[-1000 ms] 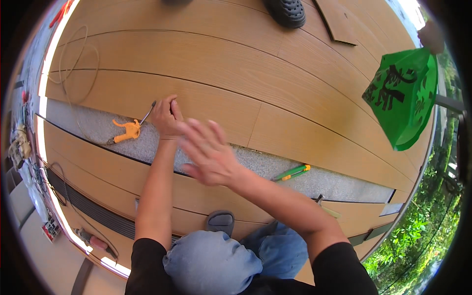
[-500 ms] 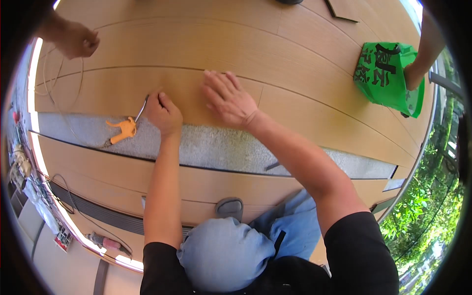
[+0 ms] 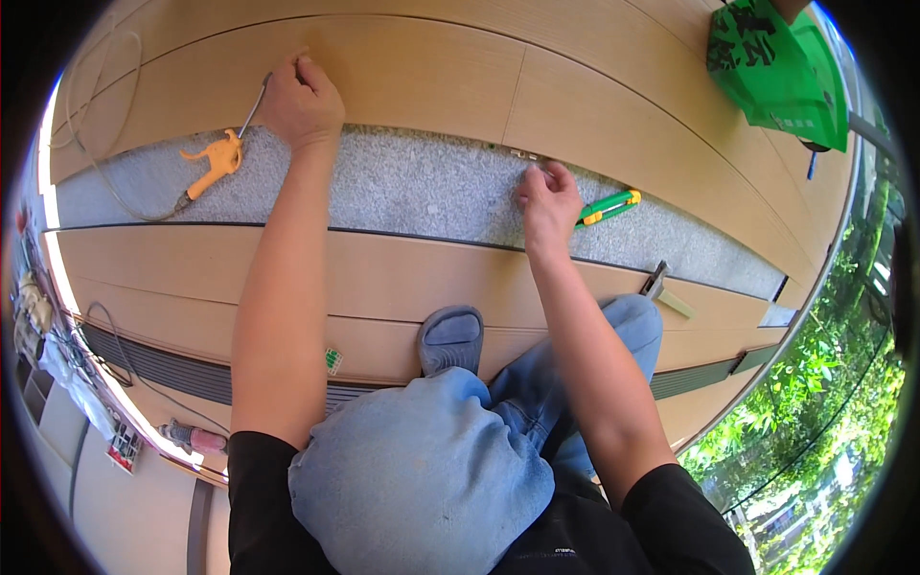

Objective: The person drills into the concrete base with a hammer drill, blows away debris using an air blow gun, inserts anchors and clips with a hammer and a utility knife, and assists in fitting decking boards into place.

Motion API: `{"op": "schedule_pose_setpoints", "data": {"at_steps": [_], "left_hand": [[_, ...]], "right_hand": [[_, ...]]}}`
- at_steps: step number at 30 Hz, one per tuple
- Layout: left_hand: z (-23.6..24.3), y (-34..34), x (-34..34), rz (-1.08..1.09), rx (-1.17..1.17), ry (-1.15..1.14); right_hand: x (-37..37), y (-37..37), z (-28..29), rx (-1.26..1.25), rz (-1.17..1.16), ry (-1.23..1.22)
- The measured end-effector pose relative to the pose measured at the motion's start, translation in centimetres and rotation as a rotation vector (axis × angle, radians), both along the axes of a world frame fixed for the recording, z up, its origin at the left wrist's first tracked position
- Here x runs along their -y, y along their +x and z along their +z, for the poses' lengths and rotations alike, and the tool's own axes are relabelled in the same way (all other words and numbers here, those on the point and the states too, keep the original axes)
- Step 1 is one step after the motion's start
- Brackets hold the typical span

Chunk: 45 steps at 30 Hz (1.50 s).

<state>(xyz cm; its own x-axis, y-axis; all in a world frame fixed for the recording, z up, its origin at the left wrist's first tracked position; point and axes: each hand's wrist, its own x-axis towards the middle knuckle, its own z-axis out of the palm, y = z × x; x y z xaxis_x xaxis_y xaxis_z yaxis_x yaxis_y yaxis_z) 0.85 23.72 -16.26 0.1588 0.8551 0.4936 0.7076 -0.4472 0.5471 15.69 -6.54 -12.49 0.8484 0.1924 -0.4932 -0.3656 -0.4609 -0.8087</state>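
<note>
Left hand [image 3: 303, 103]: fingers curled over wood-look plank [image 3: 412, 81]; palm side hidden, can't tell if anything's gripped.
Right hand [image 3: 550, 209]: fingers bunched over speckled gray strip [image 3: 422, 182], near small whitish bits [image 3: 520, 154] at plank edge; can't tell if it's pinching something.
Orange air blow gun [image 3: 218, 161]: lies over gray strip, nozzle reaching left hand; contact unclear.
Green utility knife [image 3: 609, 207]: just right of right hand, lower end hidden behind it.
Green bag [image 3: 800, 91]: upper right, top cut off.
</note>
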Motion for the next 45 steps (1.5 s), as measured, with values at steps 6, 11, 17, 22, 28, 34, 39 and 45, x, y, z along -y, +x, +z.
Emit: {"op": "schedule_pose_setpoints", "data": {"at_steps": [6,11,17,22,28,34,39,45], "left_hand": [[0.2,-0.7,0.2,0.038,-0.094,-0.020],[-0.1,-1.1,-0.4,0.049,-0.123,-0.023],[-0.4,-0.9,0.0,0.069,-0.127,0.003],[-0.5,-0.6,-0.8,0.062,-0.152,0.071],[-1.2,-0.7,-0.6,0.034,-0.088,0.014],[0.5,-1.1,-0.6,0.026,-0.180,-0.045],[2.1,-1.1,2.4,-0.170,0.025,-0.272],[5.6,0.9,17.2,-0.570,0.089,-0.624]], "right_hand": [[-1.9,0.1,1.3,-0.209,-0.169,0.037],[-2.0,0.6,1.4,-0.239,-0.111,0.005],[-1.8,0.2,-0.3,0.004,0.051,-0.135],[-1.9,0.2,-0.1,0.169,0.098,-0.175],[5.0,4.2,1.1,0.207,0.504,-0.213],[25.4,15.1,7.3,0.499,0.520,-0.706],[38.3,15.6,8.3,0.546,0.947,-0.934],[37.4,18.3,9.5,0.504,1.196,-1.106]]}}
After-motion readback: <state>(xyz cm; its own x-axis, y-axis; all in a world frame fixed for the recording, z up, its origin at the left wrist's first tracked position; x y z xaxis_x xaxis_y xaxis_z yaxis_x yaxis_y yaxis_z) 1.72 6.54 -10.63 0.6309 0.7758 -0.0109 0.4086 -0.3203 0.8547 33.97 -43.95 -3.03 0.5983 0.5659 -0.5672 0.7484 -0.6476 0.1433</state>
